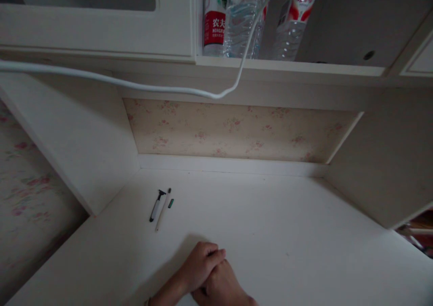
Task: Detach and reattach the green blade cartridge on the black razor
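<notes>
My left hand (pixel 202 264) and my right hand (pixel 221 284) are clasped together low over the white tabletop (pixel 270 234), fingers curled around one another. No object shows in either hand, though the inner sides of both are hidden. Up and to the left of them, a black and white razor (pixel 155 207) lies on the tabletop. Beside it, a pale toothbrush (pixel 163 210) with a dark head lies roughly parallel. A small dark green flat piece (pixel 171 203) rests just right of the toothbrush.
A white cable (pixel 158 89) hangs across the view in front of the upper cabinet. Plastic bottles, one with a red label (pixel 214 26) and another red-and-white (pixel 302 6), stand on the open shelf (pixel 287 66). Side panels (pixel 379 162) bound the desk; floral wallpaper (pixel 233 130) covers the back.
</notes>
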{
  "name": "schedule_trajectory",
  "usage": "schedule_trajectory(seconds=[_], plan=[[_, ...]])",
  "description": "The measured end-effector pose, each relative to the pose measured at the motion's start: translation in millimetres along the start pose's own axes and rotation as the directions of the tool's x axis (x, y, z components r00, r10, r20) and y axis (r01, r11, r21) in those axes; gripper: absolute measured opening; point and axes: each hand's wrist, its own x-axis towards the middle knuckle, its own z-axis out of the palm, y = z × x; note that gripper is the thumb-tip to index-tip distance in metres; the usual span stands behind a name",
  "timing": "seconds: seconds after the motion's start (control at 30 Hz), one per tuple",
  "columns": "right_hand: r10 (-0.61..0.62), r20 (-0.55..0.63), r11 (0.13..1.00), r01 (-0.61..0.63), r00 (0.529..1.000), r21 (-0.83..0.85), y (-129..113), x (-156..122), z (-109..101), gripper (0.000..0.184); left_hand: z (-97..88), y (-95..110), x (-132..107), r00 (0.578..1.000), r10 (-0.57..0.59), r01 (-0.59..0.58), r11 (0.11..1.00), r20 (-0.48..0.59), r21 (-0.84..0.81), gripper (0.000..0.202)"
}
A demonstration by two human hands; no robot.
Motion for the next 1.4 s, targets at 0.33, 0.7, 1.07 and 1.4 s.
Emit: schedule_trajectory(seconds=[0.33,0.7,1.07,1.4], plan=[[0.009,-0.003,0.999,-0.009,1.000,0.034,1.5,-1.8,1.6,0.030,0.2,-2.0,1.4,1.000,0.002,-0.002,1.000,0.003,-0.008,0.042],[0.003,-0.022,1.000,-0.002,1.000,0.015,1.6,-2.3,2.4,0.028,0.5,-2.0,0.9,1.000,0.014,-0.014,1.000,-0.002,0.004,0.041],[-0.009,-0.065,0.999,0.011,0.998,0.032,6.3,-4.5,14.9,0.030,0.1,1.7,-0.1,1.000,0.006,-0.006,1.000,0.009,-0.023,0.041],[-0.009,-0.042,1.000,0.010,0.999,0.016,2.0,-3.3,3.5,0.027,-0.5,4.2,-0.7,1.000,-0.003,0.003,1.000,0.007,-0.025,0.042]])
